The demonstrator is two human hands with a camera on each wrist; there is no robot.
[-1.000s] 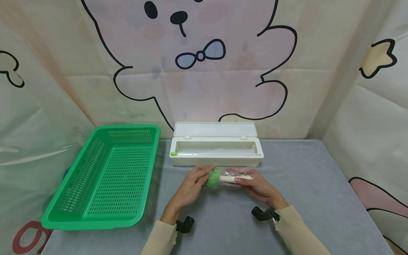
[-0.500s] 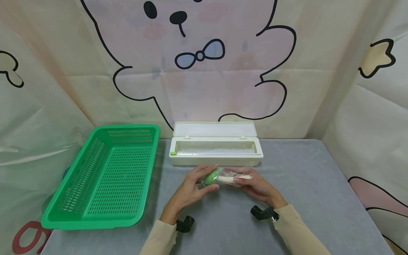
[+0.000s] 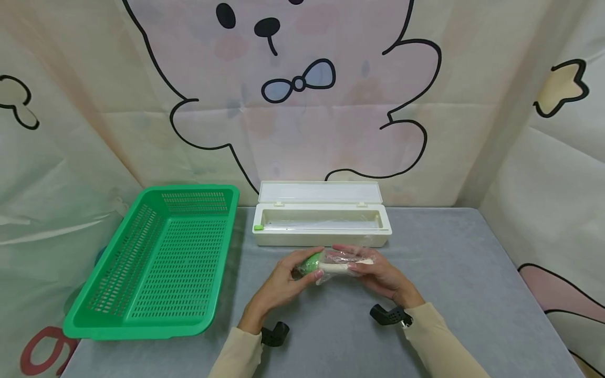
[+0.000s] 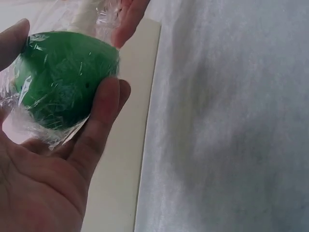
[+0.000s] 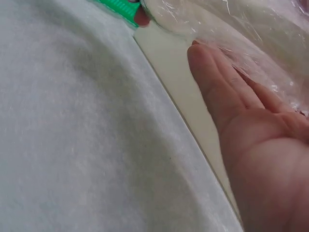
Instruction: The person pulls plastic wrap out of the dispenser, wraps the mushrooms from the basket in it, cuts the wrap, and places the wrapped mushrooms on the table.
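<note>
Two hands (image 3: 331, 275), wrapped toy (image 3: 326, 262) between (held)

No legible text, label, brand or number appears on any surface; a red mark on the backdrop (image 3: 38, 352), far left of the hands, is cut off and unreadable.

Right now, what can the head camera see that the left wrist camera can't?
Only the head view shows the green basket, the open white cling-film box, the right hand and the bear backdrop. Only the left wrist view shows the crinkled cling film close up, stretched over the toy's round green end. Both show the left hand gripping the wrapped green-and-white toy above the grey tablecloth.
</note>
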